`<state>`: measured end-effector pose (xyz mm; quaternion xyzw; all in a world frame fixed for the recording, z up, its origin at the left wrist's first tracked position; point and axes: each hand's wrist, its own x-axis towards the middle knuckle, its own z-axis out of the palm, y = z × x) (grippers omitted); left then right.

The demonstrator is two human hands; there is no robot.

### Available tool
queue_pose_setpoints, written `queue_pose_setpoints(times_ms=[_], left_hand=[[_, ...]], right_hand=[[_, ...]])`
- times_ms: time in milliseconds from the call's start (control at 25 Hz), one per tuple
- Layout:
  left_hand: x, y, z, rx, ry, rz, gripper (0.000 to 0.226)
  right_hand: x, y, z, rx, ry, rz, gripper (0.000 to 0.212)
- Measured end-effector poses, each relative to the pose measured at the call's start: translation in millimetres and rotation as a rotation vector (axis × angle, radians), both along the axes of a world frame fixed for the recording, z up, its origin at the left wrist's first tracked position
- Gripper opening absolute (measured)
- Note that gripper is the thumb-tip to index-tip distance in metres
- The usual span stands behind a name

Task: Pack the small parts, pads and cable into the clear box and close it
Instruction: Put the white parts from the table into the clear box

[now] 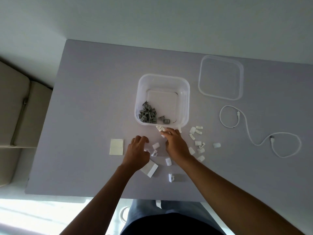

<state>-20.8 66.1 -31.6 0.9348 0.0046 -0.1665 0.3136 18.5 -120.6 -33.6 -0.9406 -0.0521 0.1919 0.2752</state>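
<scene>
The clear box stands mid-table with a heap of grey clips in its near left corner. Its lid lies flat to the right. My right hand is at the box's near edge and pinches a few white clips at its fingertips. My left hand hovers palm down with curled fingers over loose white clips; what it holds is hidden. One pad lies left of it, and another pad is partly under its wrist. The white cable snakes at the right.
More white clips are scattered right of my right hand, with single ones nearer me. The grey table ends close to my body. A beige cushioned seat sits beyond the table's left edge.
</scene>
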Motion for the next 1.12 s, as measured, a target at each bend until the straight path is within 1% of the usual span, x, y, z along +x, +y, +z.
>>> queue_pose_setpoints(times_ms=[80, 160, 280, 360, 400, 440, 480, 520, 560, 600, 640, 680, 720, 760, 800, 840, 880, 920, 960, 1000, 1040, 1120], left_hand=[[-4.4, 1.1, -3.5, 0.037, 0.004, -0.141, 0.036], [-7.7, 1.2, -7.6, 0.057, -0.027, -0.181, 0.026], [-8.4, -0.1, -9.1, 0.054, -0.065, -0.147, 0.014], [-5.7, -2.9, -6.2, -0.066, -0.011, -0.014, 0.011], [-2.5, -5.1, -4.0, -0.155, 0.079, 0.107, 0.011], [1.8, -7.4, -0.3, -0.278, 0.213, 0.266, 0.013], [6.0, -8.6, 3.7, -0.457, 0.37, 0.444, 0.017], [9.0, -9.1, 8.3, -0.682, 0.514, 0.609, 0.023], [11.8, -8.7, 14.3, -0.922, 0.638, 0.732, 0.025], [14.3, -7.3, 21.0, -1.132, 0.735, 0.807, 0.025], [16.9, -6.0, 26.6, -1.274, 0.803, 0.846, 0.023], [18.7, -5.7, 28.2, -1.331, 0.841, 0.864, 0.021], [20.0, -7.9, 30.2, -1.319, 0.864, 0.859, 0.018], [21.5, -11.2, 28.1, -1.231, 0.864, 0.843, 0.015], [23.4, -14.1, 23.0, -1.076, 0.825, 0.8, 0.013], [24.9, -16.7, 16.2, -0.852, 0.747, 0.704, 0.018], [26.7, -18.9, 8.2, -0.597, 0.643, 0.558, 0.027], [27.8, -21.0, 2.2, -0.347, 0.507, 0.403, 0.033], [28.4, -23.2, -0.5, -0.151, 0.377, 0.269, 0.034], [28.4, -24.8, -2.1, -0.055, 0.293, 0.183, 0.034], [28.2, -26.3, -1.4, -0.03, 0.255, 0.127, 0.035], [28.5, -29.9, -3.0, -0.028, 0.253, 0.046, 0.04]], right_hand=[[-0.4, -0.8, -6.9, -0.031, -0.021, 0.006, 0.052], [-3.7, -1.6, -11.6, -0.036, -0.067, 0.017, 0.038], [-7.3, -5.1, -13.0, -0.02, -0.114, 0.03, 0.025], [-9.1, -9.5, -9.8, 0.018, -0.152, 0.003, 0.019], [-11.6, -11.0, -6.1, 0.068, -0.173, -0.05, 0.017], [-15.4, -12.7, 0.2, 0.148, -0.182, -0.148, 0.017], [-19.7, -14.6, 5.7, 0.251, -0.155, -0.284, 0.015], [-23.8, -17.1, 12.1, 0.375, -0.097, -0.447, 0.013], [-28.1, -20.6, 16.9, 0.528, 0.0, -0.621, 0.011], [-33.1, -24.1, 20.9, 0.712, 0.111, -0.787, 0.01], [-38.4, -27.9, 24.3, 0.909, 0.214, -0.932, 0.009], [-44.4, -32.6, 27.0, 1.08, 0.299, -1.043, 0.008], [-50.9, -37.7, 30.2, 1.224, 0.358, -1.124, 0.009], [-57.1, -42.5, 32.9, 1.331, 0.386, -1.19, 0.013], [-62.3, -46.3, 35.1, 1.423, 0.39, -1.239, 0.017], [-66.3, -50.2, 37.3, 1.496, 0.374, -1.28, 0.018], [-68.8, -54.4, 37.3, 1.541, 0.368, -1.311, 0.018], [-69.3, -57.0, 38.4, 1.517, 0.367, -1.321, 0.018], [-68.4, -58.1, 36.4, 1.408, 0.361, -1.308, 0.019], [-66.9, -57.8, 32.7, 1.216, 0.332, -1.256, 0.021], [-65.6, -55.8, 26.2, 0.984, 0.271, -1.143, 0.022], [-64.6, -49.2, 14.3, 0.568, 0.081, -0.797, 0.018]])
